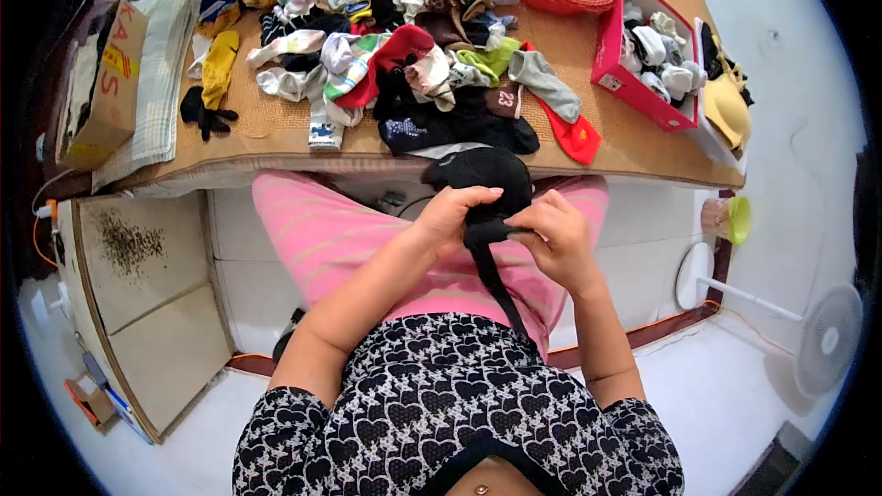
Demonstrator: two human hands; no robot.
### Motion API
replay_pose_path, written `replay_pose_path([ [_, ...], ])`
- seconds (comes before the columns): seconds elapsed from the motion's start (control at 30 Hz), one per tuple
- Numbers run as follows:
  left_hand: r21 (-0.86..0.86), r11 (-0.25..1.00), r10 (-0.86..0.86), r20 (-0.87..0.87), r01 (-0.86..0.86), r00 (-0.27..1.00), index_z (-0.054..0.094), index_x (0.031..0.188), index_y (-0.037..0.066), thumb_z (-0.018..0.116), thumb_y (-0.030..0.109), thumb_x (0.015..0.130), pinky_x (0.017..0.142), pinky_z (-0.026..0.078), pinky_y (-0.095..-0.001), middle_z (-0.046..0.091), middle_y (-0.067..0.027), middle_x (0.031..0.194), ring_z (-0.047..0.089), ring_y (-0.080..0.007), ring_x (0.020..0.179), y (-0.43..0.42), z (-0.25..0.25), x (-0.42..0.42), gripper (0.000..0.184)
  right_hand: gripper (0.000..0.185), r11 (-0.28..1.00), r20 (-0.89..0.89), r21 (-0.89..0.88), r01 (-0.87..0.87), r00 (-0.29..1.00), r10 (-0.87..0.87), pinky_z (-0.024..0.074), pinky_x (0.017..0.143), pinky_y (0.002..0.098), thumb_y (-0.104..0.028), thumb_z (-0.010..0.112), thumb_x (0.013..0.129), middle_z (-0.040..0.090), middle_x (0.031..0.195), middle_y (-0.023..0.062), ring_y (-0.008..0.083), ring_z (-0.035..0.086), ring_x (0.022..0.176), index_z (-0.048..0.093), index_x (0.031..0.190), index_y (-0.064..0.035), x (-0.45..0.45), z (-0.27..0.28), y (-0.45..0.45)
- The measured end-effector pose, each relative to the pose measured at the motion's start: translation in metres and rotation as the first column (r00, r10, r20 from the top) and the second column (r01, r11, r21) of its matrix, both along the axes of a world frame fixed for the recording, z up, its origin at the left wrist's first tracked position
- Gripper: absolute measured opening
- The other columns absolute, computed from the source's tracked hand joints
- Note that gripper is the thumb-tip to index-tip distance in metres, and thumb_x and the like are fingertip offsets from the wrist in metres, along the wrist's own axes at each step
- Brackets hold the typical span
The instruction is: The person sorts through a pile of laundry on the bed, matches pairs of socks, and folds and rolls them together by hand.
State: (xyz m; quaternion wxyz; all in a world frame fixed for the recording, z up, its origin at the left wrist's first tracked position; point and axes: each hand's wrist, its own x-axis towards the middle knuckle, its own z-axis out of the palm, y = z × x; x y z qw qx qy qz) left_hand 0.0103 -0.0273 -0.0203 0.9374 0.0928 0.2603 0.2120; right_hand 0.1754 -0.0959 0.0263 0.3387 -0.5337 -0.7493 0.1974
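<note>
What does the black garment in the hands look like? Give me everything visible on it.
The black garment looks like soft, matte cloth, with a rounded, cup-like part at the top and a narrow strip hanging down over the pink trousers. It is held above the lap at the table's near edge. The left hand grips its side, thumb on top; the right hand pinches a folded edge. Whether it touches the pile behind is unclear.

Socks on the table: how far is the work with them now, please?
Partly done, it seems: bundled socks sit in the pink box. The left hand and right hand hold a black item. A large loose pile is left on the table.
</note>
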Motion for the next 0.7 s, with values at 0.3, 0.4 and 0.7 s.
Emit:
replay_pose_path([
  [0.3, 0.522, 0.852, 0.04, -0.152, 0.046, 0.988, 0.057, 0.113, 0.0, 0.068, 0.015, 0.08, 0.087, 0.046, -0.0299, 0.061, -0.0034, 0.105, 0.058, -0.0151, 0.094, -0.011, -0.008, 0.0, 0.038, 0.022, 0.789, -0.169, -0.485, 0.377, 0.845, -0.508, 0.0454, 0.054, 0.0299, -0.01, 0.071, 0.076, 0.061, 0.077, 0.0117, 0.0199, 0.058, 0.063, 0.055, 0.09, -0.0026, -0.009, -0.019, -0.004],
  [0.4, 0.354, 0.934, 0.087, -0.092, -0.049, 0.992, 0.058, 0.11, 0.001, 0.065, 0.006, 0.078, 0.082, 0.049, -0.0298, 0.062, -0.0049, 0.101, 0.06, -0.0158, 0.092, -0.004, -0.009, -0.001, 0.033, 0.038, 0.983, -0.05, 0.033, 0.179, 0.983, -0.177, 0.0473, 0.07, 0.0318, -0.01, 0.074, 0.069, 0.055, 0.112, 0.0112, 0.0236, 0.056, 0.084, 0.057, 0.103, -0.0076, -0.008, -0.01, -0.003],
  [0.7, 0.301, 0.952, -0.011, -0.125, 0.048, 0.992, 0.059, 0.109, 0.0, 0.058, 0.014, 0.082, 0.088, 0.046, -0.0306, 0.063, -0.0074, 0.105, 0.061, -0.0177, 0.094, -0.007, -0.03, 0.0, 0.03, 0.026, 0.999, 0.044, -0.024, 0.044, 0.998, -0.043, 0.0474, 0.063, 0.033, -0.007, 0.071, 0.066, 0.062, 0.084, 0.0061, 0.025, 0.057, 0.075, 0.065, 0.091, -0.007, 0.002, -0.011, -0.002],
])
